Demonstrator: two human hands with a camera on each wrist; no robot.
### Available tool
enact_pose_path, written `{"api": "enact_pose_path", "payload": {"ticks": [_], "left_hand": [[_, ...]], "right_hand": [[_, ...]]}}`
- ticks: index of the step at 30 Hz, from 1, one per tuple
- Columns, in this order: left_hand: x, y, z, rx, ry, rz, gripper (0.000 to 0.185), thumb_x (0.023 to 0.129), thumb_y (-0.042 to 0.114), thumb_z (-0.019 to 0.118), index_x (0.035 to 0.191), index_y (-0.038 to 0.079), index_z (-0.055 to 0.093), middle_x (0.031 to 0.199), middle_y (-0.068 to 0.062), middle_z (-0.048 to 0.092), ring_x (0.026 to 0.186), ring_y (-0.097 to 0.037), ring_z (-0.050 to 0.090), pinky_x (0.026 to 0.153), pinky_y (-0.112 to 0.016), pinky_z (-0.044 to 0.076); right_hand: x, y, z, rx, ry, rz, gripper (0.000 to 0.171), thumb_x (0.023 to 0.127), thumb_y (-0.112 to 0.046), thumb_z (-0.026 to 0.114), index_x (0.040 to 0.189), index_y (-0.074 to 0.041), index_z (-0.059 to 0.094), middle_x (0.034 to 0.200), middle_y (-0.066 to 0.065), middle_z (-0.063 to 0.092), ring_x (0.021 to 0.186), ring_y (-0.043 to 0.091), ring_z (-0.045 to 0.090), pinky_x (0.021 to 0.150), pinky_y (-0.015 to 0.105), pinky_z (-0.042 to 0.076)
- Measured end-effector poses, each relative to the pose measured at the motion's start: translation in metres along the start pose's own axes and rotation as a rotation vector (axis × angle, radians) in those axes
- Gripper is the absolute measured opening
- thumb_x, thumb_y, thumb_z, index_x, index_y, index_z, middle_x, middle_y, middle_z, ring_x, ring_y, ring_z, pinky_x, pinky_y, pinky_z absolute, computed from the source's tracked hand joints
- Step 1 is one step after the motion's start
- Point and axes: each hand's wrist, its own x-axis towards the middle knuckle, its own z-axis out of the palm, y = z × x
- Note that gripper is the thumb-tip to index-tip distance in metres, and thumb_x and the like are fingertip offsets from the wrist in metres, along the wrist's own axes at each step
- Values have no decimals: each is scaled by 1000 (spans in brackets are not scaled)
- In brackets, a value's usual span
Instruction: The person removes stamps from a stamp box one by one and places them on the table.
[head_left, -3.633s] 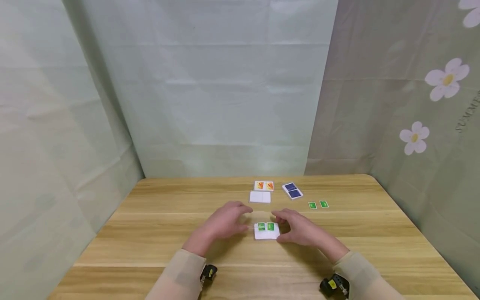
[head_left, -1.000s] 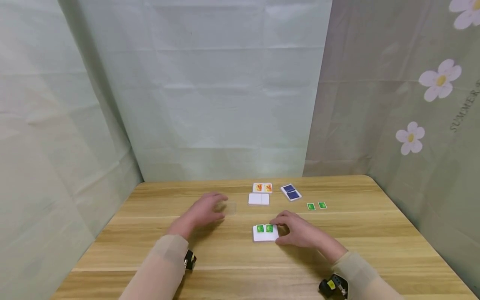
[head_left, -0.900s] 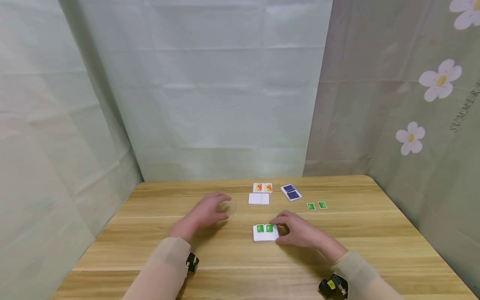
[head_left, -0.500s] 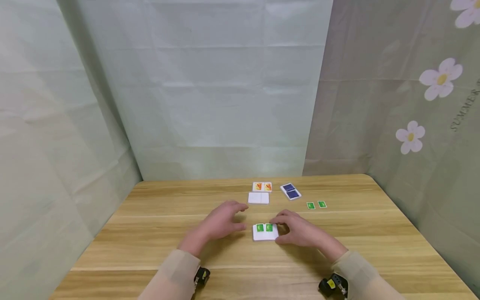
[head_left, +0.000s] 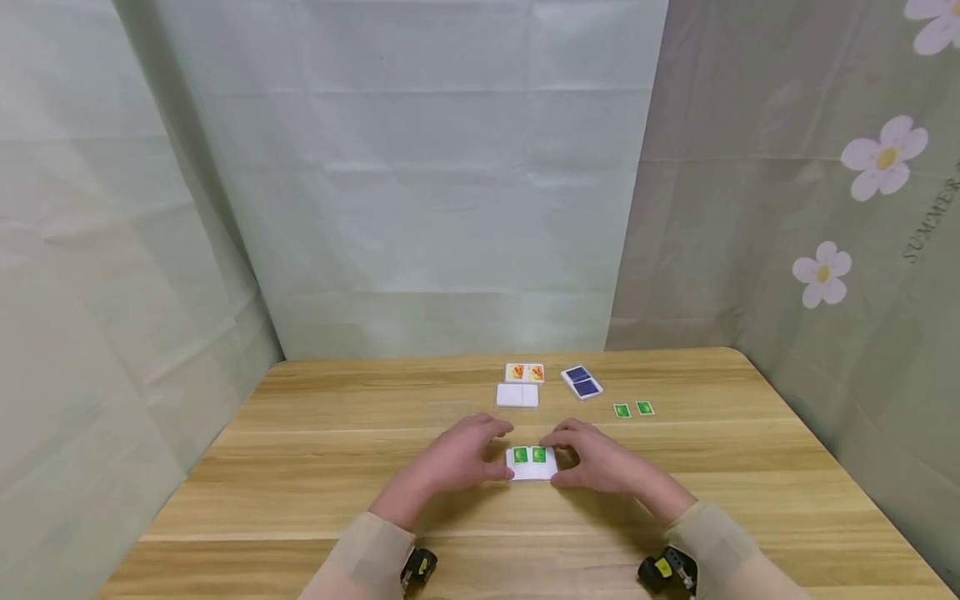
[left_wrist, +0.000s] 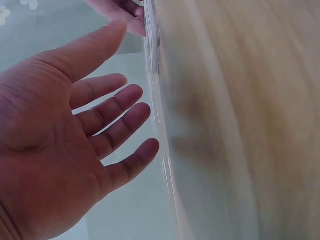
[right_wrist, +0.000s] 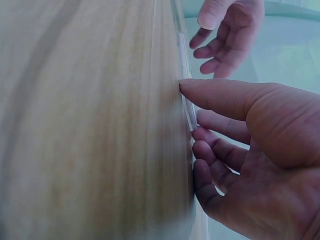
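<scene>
A white card stack (head_left: pixel 532 469) lies on the table in front of me, with two green square pictures (head_left: pixel 521 455) along its far edge. My right hand (head_left: pixel 596 458) holds the stack's right end, its thumb on the near edge and fingers at the far edge. In the right wrist view, the right thumb (right_wrist: pixel 212 95) presses the stack's edge (right_wrist: pixel 185 65). My left hand (head_left: pixel 461 457) is at the stack's left end, thumb tip right by the near corner. The left wrist view shows the left fingers (left_wrist: pixel 120 110) spread and relaxed, with nothing between them.
Farther back lie a card with two orange pictures (head_left: pixel 524 372), a blank white card (head_left: pixel 517 396) and a blue-patterned card (head_left: pixel 582 382). Two loose green squares (head_left: pixel 622 411) sit to their right. A faint clear sheet (head_left: pixel 448 410) lies on the wooden table (head_left: pixel 315 467) at the left.
My left hand has let go of the clear sheet at the left and come rightward and nearer to the stack's left end. My right hand has stayed on the stack.
</scene>
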Motion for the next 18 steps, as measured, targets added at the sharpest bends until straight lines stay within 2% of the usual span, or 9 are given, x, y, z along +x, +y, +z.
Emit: {"api": "enact_pose_path", "payload": {"ticks": [7, 18], "left_hand": [[-1, 5, 2, 45, -44, -33, 67, 91, 33, 94, 147, 7, 68, 139, -6, 68, 126, -23, 62, 110, -45, 54], [2, 7, 3, 82, -56, -37, 63, 89, 34, 96, 141, 9, 71, 135, -5, 68, 121, -21, 61, 108, -42, 54]], "right_hand": [[1, 0, 0, -2, -2, 8, 49, 93, -17, 91, 138, -10, 74, 134, 8, 63, 123, 29, 59, 109, 60, 50], [0, 1, 0, -4, 1, -12, 49, 93, -18, 91, 138, -9, 74, 133, 7, 63, 123, 29, 59, 109, 59, 49]]}}
